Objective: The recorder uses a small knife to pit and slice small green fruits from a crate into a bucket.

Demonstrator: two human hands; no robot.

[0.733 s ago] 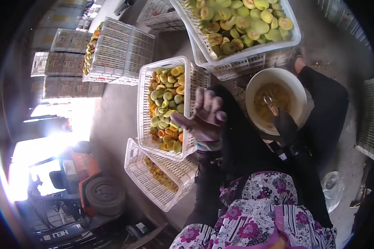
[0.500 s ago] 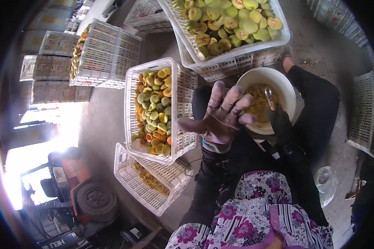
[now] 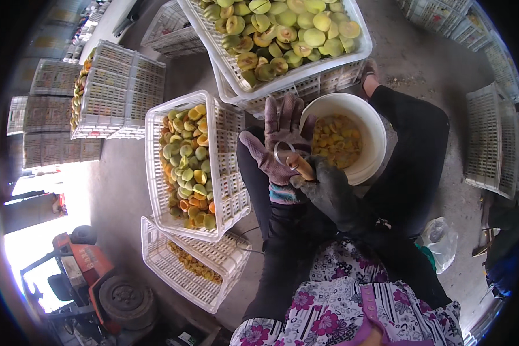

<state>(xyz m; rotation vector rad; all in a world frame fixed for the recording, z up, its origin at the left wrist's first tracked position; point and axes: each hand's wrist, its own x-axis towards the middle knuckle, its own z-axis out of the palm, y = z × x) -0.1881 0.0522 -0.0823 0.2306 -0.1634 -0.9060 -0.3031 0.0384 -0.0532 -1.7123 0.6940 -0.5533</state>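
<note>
While the left hand point(image 3: 275, 164) is holding its fingers spread, the right hand point(image 3: 331, 183) is curling its fingers around the ring tool point(image 3: 301, 166), best held firmly, bucket point(image 3: 375, 137) at their two o'clock.

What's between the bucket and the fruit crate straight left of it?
In the head view, the gloved left hand, the left knee and the tool in the right hand lie between crate and bucket.

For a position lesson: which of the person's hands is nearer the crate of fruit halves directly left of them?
Left. The left hand is beside the crate; the right hand, holding a ring-ended tool, is farther right.
</note>
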